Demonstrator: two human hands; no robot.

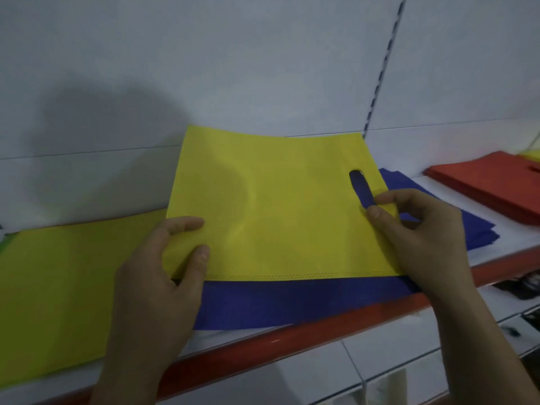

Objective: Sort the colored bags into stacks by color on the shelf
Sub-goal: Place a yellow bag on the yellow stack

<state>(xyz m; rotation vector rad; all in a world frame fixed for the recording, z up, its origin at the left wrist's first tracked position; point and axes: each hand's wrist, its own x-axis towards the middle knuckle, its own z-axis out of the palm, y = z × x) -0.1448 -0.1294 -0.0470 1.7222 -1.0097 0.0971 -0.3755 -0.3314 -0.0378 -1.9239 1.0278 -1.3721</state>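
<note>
A yellow bag [277,206] with a cut-out handle slot is held flat just above a stack of blue bags [292,302] on the white shelf [514,244]. My left hand [157,290] grips the yellow bag's near left corner, thumb on top. My right hand [420,232] pinches its right edge beside the slot. To the left lies a stack of yellow bags [58,287]. Red bags [491,185] are stacked at the far right.
The shelf has a red front lip [292,346] and a white back wall with a slotted upright [382,71]. A green edge [4,244] shows at the far left. More yellow [531,154] peeks behind the red stack. Lower shelves sit below right.
</note>
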